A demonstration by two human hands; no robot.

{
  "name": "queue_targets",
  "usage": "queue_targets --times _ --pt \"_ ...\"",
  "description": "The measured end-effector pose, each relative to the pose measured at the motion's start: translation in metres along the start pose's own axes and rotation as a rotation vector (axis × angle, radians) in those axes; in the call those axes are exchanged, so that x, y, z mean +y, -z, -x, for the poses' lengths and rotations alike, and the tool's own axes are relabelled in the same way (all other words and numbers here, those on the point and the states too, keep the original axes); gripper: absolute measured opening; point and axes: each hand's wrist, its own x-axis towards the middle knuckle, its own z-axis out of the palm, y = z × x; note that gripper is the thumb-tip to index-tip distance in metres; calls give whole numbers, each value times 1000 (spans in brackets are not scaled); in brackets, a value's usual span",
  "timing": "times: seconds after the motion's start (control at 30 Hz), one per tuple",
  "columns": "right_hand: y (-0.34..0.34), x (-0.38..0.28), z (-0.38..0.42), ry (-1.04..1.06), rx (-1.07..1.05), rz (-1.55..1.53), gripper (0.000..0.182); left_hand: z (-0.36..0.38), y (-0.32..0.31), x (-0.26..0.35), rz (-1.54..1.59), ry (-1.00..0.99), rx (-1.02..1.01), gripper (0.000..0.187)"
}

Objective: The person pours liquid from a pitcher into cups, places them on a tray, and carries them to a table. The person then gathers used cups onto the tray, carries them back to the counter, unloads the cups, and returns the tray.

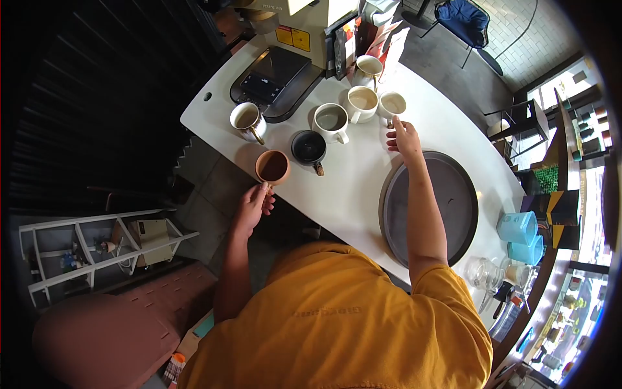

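My left hand (251, 209) pinches the handle of a terracotta-brown mug (273, 167) at the table's near edge. The fingers of my right hand (404, 139) are closed at the handle of a small cream mug (392, 104); the handle itself is mostly hidden. Between my hands stand a black mug (308, 148), a white mug with a grey inside (331, 122) and a cream mug (362, 104). Behind them is another tall mug (368, 71). A white mug with a brownish handle (247, 120) stands beyond my left hand. All the mugs are upright.
A round dark tray (460, 201) lies under my right forearm. A black scale (275, 71) sits at the back left beside a machine (301, 29), with bags (346, 48) nearby. Light-blue containers (518, 227) and glass jars (484, 273) stand on the right.
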Motion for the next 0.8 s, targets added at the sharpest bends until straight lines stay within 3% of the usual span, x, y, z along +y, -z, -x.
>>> queue_targets --times 0.2,0.8 --pt "13 -1 17 71 6 99 59 -11 2 1 -23 4 -27 35" --pt "33 -9 72 141 20 107 51 -29 3 7 -31 -20 -38 36"
